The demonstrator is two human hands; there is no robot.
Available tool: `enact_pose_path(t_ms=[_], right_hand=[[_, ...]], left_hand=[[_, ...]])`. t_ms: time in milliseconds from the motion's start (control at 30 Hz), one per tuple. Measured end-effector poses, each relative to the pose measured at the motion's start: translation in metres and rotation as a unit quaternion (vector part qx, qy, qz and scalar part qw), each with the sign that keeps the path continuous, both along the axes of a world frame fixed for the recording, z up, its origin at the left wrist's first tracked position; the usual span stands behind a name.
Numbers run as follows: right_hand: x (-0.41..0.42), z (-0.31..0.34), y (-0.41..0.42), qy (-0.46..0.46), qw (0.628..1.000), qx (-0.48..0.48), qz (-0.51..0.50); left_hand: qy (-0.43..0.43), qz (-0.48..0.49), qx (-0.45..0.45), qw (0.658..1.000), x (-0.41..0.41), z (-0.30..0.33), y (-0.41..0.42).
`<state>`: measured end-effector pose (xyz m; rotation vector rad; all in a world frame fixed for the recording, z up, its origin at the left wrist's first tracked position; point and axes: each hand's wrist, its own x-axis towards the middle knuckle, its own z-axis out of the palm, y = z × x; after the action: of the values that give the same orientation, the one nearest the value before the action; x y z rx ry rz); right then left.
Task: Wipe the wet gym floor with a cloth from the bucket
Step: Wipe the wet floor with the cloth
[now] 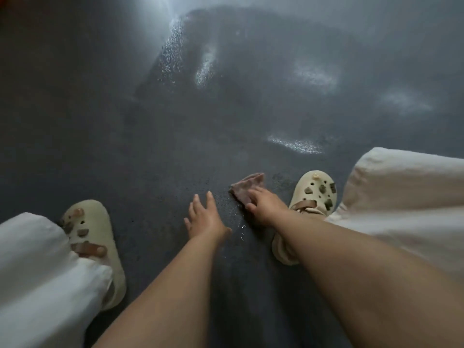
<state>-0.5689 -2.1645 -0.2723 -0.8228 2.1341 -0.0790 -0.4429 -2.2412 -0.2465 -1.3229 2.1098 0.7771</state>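
Wiping is the step in hand, as far as I can judge. The right hand [263, 204] presses a small brownish cloth [247, 188] flat on the dark floor [150, 151], just beside the toe of the right clog [313, 194]. Its fingers lie over the near part of the cloth and look bent round its edge, so I take it as a hold and not only a flat press; the far corner of the cloth sticks out free. The left hand [204, 217] hangs beside it, fingers spread and straight, holding nothing; whether it touches the floor I cannot tell.

The person crouches with feet wide apart, the left clog [93, 237] well off to the other side, pale loose trousers [406, 197] bunched over both knees.

The floor is a dark speckled mat. Small drops glint on it between the two hands, and farther out a broad wet patch [251, 71] shines in pale streaks where light strikes it. That patch looks untouched, so most of the job seems left to do.

The next move, I would guess, calls for sweeping the cloth forward through the near drops and then reaching or shuffling toward the big wet area. Wet matting under smooth clogs could be slippery. No bucket shows from here.
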Motion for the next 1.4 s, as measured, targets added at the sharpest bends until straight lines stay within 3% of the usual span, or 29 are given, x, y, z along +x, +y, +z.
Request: enact_pose_path(t_ms=[200,333,567,867,967,1067,1233,1400], right_hand=[[0.014,0.051,0.041,-0.006,0.99,-0.068,-0.124],[0.026,0.058,0.062,-0.015,0.976,-0.064,-0.208],[0.023,0.072,0.076,-0.001,0.958,-0.079,-0.274],[-0.001,0.029,0.085,0.005,0.955,-0.032,-0.296],[-0.012,-0.002,0.078,0.003,0.957,-0.024,-0.289],[-0.021,-0.019,0.067,-0.027,0.959,-0.034,-0.281],[-0.033,-0.04,0.055,-0.065,0.971,-0.035,-0.228],[-0.044,-0.035,0.059,-0.05,0.976,-0.088,-0.191]], left_hand=[[0.03,-0.076,-0.033,0.996,-0.005,0.047,0.044],[0.057,-0.114,-0.053,0.99,-0.012,0.061,0.059],[0.066,-0.136,-0.049,0.987,-0.019,0.056,0.067],[0.092,-0.046,-0.034,0.994,-0.047,0.022,0.07],[0.149,0.084,-0.039,0.985,-0.069,-0.001,0.069],[0.216,0.226,-0.016,0.95,-0.089,-0.022,0.064],[0.276,0.107,-0.076,0.952,-0.097,-0.044,0.062],[0.266,0.077,-0.083,0.957,-0.104,-0.064,0.054]])
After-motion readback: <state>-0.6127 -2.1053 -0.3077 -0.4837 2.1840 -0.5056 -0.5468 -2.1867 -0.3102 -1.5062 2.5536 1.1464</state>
